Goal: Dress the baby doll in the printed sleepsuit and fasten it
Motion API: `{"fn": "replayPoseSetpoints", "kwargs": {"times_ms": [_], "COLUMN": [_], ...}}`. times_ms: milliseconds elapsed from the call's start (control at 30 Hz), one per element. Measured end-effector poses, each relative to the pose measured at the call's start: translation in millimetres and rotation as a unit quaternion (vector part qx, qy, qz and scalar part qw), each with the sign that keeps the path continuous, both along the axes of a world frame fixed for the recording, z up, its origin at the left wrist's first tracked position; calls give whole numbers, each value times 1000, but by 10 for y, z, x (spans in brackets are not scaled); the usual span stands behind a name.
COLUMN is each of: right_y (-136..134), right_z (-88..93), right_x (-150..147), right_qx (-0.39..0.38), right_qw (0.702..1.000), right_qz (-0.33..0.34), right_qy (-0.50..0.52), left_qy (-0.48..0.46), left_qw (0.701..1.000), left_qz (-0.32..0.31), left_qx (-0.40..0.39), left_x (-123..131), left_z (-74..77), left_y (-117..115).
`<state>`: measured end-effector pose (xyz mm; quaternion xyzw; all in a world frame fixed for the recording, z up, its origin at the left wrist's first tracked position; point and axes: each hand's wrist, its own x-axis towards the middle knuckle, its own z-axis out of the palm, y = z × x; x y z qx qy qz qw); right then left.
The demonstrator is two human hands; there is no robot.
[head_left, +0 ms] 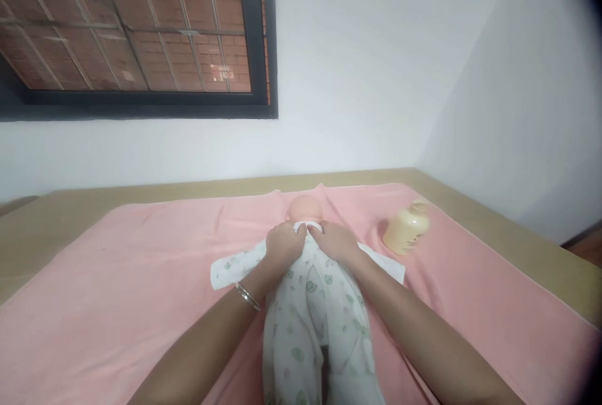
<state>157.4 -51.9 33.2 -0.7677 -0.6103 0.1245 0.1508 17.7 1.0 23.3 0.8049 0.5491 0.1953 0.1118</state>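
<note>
A doll (305, 208) lies on its back or front, which I cannot tell, with only its bald head showing. White baby pyjamas (316, 305) with green bear and leaf prints spread over its body, the sleeves out to both sides and the legs toward me. At the neckline, just below the head, my left hand (285, 244) is closed on the left part of the collar. My right hand (335, 241) pinches the right part. Both thumbs almost meet at the middle of the collar. A silver bangle circles my left wrist.
Under the doll is a pink blanket (155, 279) on a wooden surface (28, 229). A pale yellow bottle (407, 229) leans tilted on the blanket at right. Behind stand a white wall (357, 79) and a dark-framed window (258, 35) with bars.
</note>
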Motion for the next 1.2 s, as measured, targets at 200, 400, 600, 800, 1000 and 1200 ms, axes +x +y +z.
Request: {"fn": "replayPoseSetpoints", "kwargs": {"times_ms": [200,400,600,800,1000,1200], "right_y": [2,11,9,11,11,3], "right_z": [-31,-31,-14,-45,-46,-17], "right_x": [0,2,0,6,15,-2], "right_qx": [12,17,17,19,17,19], "right_qw": [1000,1000,1000,1000,1000,1000], "right_qz": [-6,-4,-3,-1,0,0], "right_qy": [4,1,0,0,1,0], "left_qy": [-10,-13,-11,-12,-8,-9], "left_qw": [1000,1000,1000,1000,1000,1000], "left_qz": [0,3,8,3,-1,4], "left_qx": [3,-7,-5,0,-3,7], "left_x": [-8,-6,0,-7,-8,-16], "left_z": [-32,-11,1,-19,-18,-8], "left_y": [11,9,5,4,5,0]}}
